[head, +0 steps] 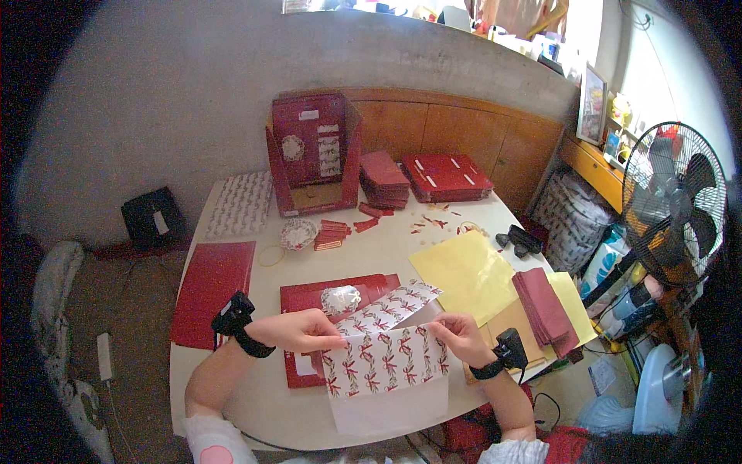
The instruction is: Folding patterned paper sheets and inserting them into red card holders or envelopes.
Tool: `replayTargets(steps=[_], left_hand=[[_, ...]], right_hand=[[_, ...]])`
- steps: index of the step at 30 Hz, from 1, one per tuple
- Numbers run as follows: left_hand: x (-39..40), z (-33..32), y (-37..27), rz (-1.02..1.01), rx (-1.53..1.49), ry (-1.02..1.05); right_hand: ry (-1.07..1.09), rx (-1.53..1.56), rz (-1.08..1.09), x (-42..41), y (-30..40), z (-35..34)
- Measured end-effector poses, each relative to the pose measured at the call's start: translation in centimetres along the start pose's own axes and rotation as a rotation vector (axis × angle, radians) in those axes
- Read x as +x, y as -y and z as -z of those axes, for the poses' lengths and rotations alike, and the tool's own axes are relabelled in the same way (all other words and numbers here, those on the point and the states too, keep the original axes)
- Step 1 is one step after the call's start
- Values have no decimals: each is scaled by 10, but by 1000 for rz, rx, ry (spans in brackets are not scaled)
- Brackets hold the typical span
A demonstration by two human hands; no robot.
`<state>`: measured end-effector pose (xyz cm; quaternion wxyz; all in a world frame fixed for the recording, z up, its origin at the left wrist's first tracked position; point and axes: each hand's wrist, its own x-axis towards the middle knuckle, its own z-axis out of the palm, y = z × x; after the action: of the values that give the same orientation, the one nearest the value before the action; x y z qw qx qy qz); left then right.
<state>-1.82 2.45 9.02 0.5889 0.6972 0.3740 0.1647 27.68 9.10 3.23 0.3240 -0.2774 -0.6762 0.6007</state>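
My left hand (307,332) and my right hand (459,336) pinch a folded sheet of white paper with a red bow and leaf print (385,362) between them. Its printed flap folds over a plain white part that hangs at the table's near edge. A second printed part slants up behind the fold. Beneath and behind the sheet lies a red card folder (307,296) with a round floral label (341,300) on it; the sheet hides part of the folder. Each wrist wears a black strapped device.
Yellow sheets (464,272) and dark red folded papers (542,313) lie right. Red sheets (211,290) and printed sheets (237,206) lie left. An upright red box (313,156), red stacks (446,177) and round paper cups (298,234) stand farther back. A black fan (675,197) stands at right.
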Motion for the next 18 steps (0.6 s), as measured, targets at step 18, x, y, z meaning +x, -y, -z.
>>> replayTargets(steps=[18], left_hand=[[9,-9,5,-133,-342,-312]], right_hand=[[-275,67,109,5,-10,7]])
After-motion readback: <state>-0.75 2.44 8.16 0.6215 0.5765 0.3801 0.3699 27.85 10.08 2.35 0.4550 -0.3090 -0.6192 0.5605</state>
